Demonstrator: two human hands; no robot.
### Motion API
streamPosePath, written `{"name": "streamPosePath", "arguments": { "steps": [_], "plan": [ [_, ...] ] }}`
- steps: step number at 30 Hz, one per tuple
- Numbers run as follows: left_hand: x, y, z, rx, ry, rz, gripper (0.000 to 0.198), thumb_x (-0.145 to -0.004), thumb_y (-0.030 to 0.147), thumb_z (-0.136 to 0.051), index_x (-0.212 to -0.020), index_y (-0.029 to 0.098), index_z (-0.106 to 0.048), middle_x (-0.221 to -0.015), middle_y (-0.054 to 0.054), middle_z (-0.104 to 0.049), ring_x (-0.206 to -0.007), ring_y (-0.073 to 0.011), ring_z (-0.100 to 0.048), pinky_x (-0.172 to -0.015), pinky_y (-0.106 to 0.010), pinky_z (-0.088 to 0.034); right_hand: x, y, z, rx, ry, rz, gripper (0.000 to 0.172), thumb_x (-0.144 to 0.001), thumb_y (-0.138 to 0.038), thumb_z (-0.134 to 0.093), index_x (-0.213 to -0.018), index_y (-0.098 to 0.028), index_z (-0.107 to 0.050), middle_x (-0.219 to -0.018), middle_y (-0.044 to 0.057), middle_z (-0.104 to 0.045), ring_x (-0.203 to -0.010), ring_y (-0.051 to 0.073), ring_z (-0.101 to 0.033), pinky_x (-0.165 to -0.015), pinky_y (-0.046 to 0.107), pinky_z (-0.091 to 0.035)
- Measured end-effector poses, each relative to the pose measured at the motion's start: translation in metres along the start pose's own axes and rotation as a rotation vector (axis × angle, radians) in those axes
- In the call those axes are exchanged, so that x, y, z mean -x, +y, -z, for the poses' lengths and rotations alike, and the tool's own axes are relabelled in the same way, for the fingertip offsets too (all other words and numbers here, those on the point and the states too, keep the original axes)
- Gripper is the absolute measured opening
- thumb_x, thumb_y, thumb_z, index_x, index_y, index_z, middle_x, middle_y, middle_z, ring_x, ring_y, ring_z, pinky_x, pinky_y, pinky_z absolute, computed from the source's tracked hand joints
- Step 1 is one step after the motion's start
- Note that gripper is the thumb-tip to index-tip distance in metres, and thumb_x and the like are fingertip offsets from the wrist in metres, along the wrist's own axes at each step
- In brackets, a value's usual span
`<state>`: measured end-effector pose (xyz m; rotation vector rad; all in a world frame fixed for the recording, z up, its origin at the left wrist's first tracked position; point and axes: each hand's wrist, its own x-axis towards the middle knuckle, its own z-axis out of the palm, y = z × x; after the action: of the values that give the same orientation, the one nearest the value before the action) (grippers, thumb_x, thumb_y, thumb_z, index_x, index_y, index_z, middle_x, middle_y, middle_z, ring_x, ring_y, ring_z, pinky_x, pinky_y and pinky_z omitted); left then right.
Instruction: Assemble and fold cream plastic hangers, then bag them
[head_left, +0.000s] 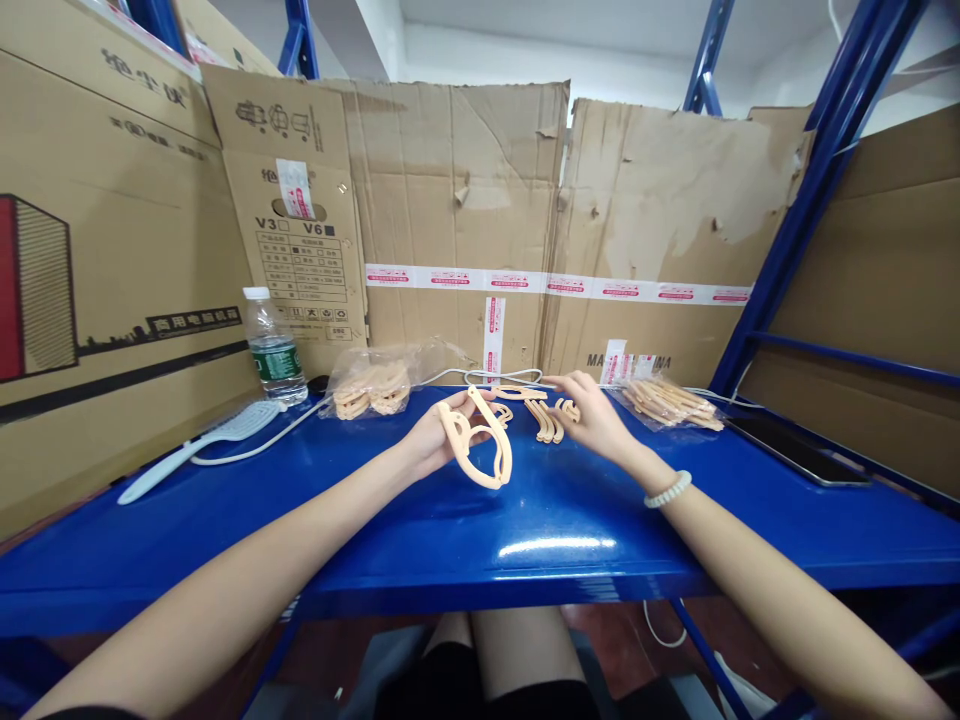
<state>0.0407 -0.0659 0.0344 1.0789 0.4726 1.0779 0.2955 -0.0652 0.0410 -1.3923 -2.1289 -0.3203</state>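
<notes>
My left hand (433,438) is closed on a peach-coloured plastic folding hanger (501,462), its curved arms folded into a loop, held up above the blue table. My right hand (596,412) hovers by the loose parts at the back, its fingers stretched out and apart. Near its thumb lie small curved hook pieces (571,410). Several long curved arm pieces (541,420) lie side by side just left of them. Farther back is another flat hanger piece (519,393). More small curved parts (504,412) are partly hidden behind the held hanger.
A clear bag of hanger pieces (371,385) sits back left, another bag (671,402) back right. At left stand a water bottle (274,352) and a pale blue hairbrush (202,445). A dark phone or tablet (799,450) lies right. Cardboard (457,220) walls the blue table (375,540).
</notes>
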Motion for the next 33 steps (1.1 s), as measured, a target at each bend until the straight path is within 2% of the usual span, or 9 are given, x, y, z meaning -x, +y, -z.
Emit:
{"name": "streamPosePath", "arguments": {
  "steps": [1,3,5,7,15,19,23,28,33],
  "plan": [
    [0.001,0.0,0.0,0.003,0.004,0.009,0.014,-0.091,0.018,-0.057,-0.093,0.015,-0.071,-0.089,-0.007,-0.071,-0.077,-0.0163,-0.068,-0.067,-0.026,-0.055,0.004,-0.015,0.001,-0.049,0.082,0.226,0.047,-0.088,-0.022,-0.059,-0.134,-0.019,-0.05,-0.122,0.014,-0.058,-0.115,0.026,-0.052,-0.096,0.043,-0.045],
    [0.001,0.0,0.0,0.005,0.016,0.03,0.015,-0.091,0.017,-0.057,-0.096,0.014,-0.071,-0.088,-0.008,-0.072,-0.074,-0.0158,-0.067,-0.066,-0.026,-0.055,0.011,-0.041,0.001,-0.03,0.136,0.602,0.042,-0.091,-0.019,-0.053,-0.133,-0.022,-0.051,-0.126,0.014,-0.056,-0.117,0.028,-0.049,-0.097,0.047,-0.044],
    [0.001,-0.001,0.0,0.005,0.032,0.051,0.016,-0.091,0.015,-0.057,-0.098,0.014,-0.071,-0.084,-0.007,-0.071,-0.069,-0.0148,-0.067,-0.063,-0.025,-0.055,0.017,-0.058,0.0,0.036,0.142,0.81,0.031,-0.093,-0.017,-0.049,-0.122,-0.022,-0.058,-0.125,0.012,-0.059,-0.117,0.029,-0.049,-0.097,0.049,-0.043],
    [0.001,-0.003,0.001,0.002,0.042,0.075,0.016,-0.091,0.014,-0.056,-0.098,0.013,-0.07,-0.081,-0.007,-0.071,-0.068,-0.0147,-0.066,-0.06,-0.024,-0.054,0.021,-0.066,-0.001,0.059,0.153,0.894,0.024,-0.095,-0.017,-0.046,-0.112,-0.02,-0.062,-0.123,0.01,-0.062,-0.116,0.027,-0.051,-0.097,0.047,-0.044],
    [-0.002,-0.008,0.001,-0.031,0.072,0.166,0.018,-0.091,0.013,-0.055,-0.104,0.01,-0.068,-0.083,-0.011,-0.072,-0.061,-0.0143,-0.066,-0.048,-0.019,-0.051,0.023,-0.066,-0.006,0.036,0.22,1.017,0.02,-0.097,-0.013,-0.046,-0.108,-0.014,-0.063,-0.107,0.008,-0.071,-0.115,0.021,-0.057,-0.098,0.038,-0.047],
    [-0.003,-0.008,0.001,-0.069,0.189,0.149,0.016,-0.093,0.014,-0.051,-0.104,0.01,-0.063,-0.079,-0.011,-0.072,-0.055,-0.014,-0.065,-0.047,-0.02,-0.05,0.023,-0.065,-0.008,0.066,0.231,1.014,0.021,-0.098,-0.012,-0.045,-0.108,-0.013,-0.063,-0.099,0.008,-0.072,-0.106,0.02,-0.062,-0.089,0.036,-0.05],
    [-0.001,-0.008,0.0,-0.121,0.301,0.113,0.022,-0.099,0.025,-0.043,-0.102,0.012,-0.061,-0.076,-0.011,-0.072,-0.062,-0.0166,-0.069,-0.057,-0.025,-0.056,0.023,-0.062,-0.012,0.093,0.224,0.988,0.022,-0.099,-0.013,-0.043,-0.11,-0.013,-0.062,-0.092,0.007,-0.072,-0.097,0.018,-0.064,-0.085,0.037,-0.048],
    [0.004,-0.009,-0.005,-0.232,0.236,0.164,0.01,-0.088,0.016,-0.062,-0.087,0.008,-0.068,-0.076,-0.012,-0.072,-0.059,-0.017,-0.067,-0.059,-0.027,-0.055,0.022,-0.059,-0.016,0.11,0.222,0.93,0.022,-0.1,-0.014,-0.042,-0.11,-0.013,-0.061,-0.097,0.009,-0.071,-0.091,0.018,-0.061,-0.079,0.035,-0.045],
    [0.008,-0.005,-0.008,-0.293,0.21,0.116,0.008,-0.085,0.012,-0.064,-0.084,0.009,-0.071,-0.071,-0.007,-0.07,-0.056,-0.0111,-0.061,-0.06,-0.023,-0.053,0.022,-0.057,-0.016,0.139,0.175,0.867,0.024,-0.1,-0.015,-0.039,-0.097,-0.015,-0.062,-0.091,0.008,-0.068,-0.089,0.019,-0.056,-0.079,0.034,-0.04]
  ]
}}
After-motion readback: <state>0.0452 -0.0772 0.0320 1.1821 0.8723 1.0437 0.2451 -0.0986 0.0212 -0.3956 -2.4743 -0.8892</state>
